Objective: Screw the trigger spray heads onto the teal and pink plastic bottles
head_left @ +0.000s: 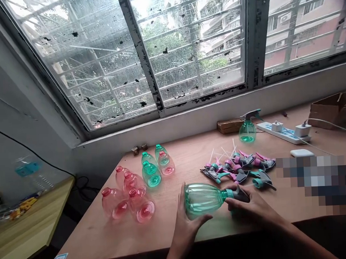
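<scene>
A green see-through spray bottle lies sideways just above the near edge of the table. My left hand cups its base, thumb along the lower side. At the neck, my right hand grips the dark grey spray head, whose teal collar meets the bottle's mouth. Whether the collar is screwed tight, I cannot tell. Beyond my right hand lies a pile of loose spray heads in grey, pink and teal, some with white tubes sticking up. One grey and teal spray head rests nearest my right hand.
Several open pink bottles and green bottles stand on the left of the table. Toward the back are an assembled green spray bottle, a brown box, a power strip with cables and a white case.
</scene>
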Demonstrator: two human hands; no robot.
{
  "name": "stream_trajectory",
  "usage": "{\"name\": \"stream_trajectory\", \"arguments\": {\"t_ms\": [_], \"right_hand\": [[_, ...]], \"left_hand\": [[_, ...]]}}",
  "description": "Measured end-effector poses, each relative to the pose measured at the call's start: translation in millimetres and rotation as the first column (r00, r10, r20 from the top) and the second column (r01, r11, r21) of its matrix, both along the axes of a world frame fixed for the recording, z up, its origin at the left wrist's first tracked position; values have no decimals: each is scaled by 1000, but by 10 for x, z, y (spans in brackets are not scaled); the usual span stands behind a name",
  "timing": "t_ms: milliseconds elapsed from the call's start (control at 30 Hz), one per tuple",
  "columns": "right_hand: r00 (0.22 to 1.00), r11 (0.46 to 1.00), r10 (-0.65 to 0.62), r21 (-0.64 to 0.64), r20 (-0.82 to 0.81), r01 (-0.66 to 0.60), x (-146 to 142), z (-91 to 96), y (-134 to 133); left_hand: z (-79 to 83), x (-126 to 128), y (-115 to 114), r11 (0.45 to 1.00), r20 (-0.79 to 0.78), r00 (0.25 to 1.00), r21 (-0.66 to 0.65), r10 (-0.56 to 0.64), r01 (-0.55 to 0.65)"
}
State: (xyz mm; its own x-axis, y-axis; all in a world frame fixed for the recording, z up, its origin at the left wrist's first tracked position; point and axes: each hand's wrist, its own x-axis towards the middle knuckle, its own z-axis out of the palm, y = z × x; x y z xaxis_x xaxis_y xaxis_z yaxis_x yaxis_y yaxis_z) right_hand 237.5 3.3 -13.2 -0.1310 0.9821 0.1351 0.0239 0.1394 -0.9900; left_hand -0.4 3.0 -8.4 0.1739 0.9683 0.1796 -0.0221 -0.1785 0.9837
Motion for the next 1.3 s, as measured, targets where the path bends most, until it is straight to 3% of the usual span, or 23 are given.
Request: {"name": "stream_trajectory", "arguments": {"t_ms": [233, 400, 567, 733, 933, 1067, 1300], "right_hand": [[999, 996, -2, 86, 49, -3, 22, 24, -15], [998, 993, -28, 112, 53, 22, 4, 11, 4], [1000, 999, -16, 37, 15, 15, 5, -11, 32], [992, 995, -92, 56, 81, 88, 17, -4, 39], [994, 995, -90, 44, 68, 88, 3, 5, 10], [991, 991, -132, -6, 20, 132, -30, 5, 11], [995, 998, -50, -54, -86, 45, -60, 9, -1]], "left_hand": [[-30, 1, -29, 997, -119, 992, 77, 32, -23], [-51, -34, 7, 999, -78, 997, 45, -17, 21], [-25, -12, 11, 996, -75, 996, 77, 50, -44], [-7, 11, -31, 986, -171, 978, 133, 123, -101], [-6, -31, -41, 997, -146, 988, 55, 58, -51], [-5, -46, -17, 994, -146, 987, 88, 69, -57], [-70, -62, -27, 994, -177, 984, 108, 24, -5]]}}
